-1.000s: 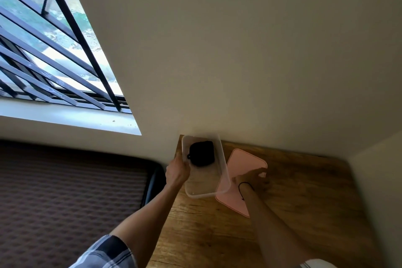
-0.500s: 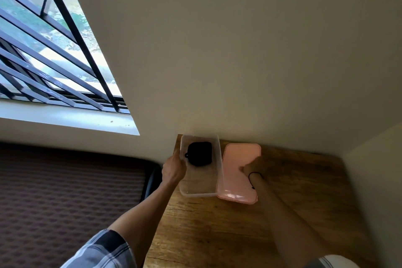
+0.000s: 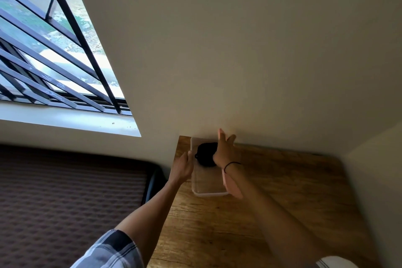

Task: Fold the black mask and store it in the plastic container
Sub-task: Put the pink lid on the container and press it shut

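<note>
The folded black mask (image 3: 205, 155) lies in the far end of the clear plastic container (image 3: 208, 193), which sits at the table's back left corner against the wall. My left hand (image 3: 182, 167) grips the container's left rim. Over the container's right side, my right hand (image 3: 225, 149) holds the pink lid (image 3: 232, 186), tilted up on its edge. Hand and forearm hide most of the lid and the right part of the mask.
The wooden table (image 3: 282, 198) extends to the right and toward me, bounded by walls behind and on the right. A dark patterned mattress (image 3: 71, 198) lies left of the table. A barred window (image 3: 50, 61) is at the upper left.
My right hand has lifted the pink lid off the table beside the container and tipped it up over the container's right side. My left hand stays on the left rim.
</note>
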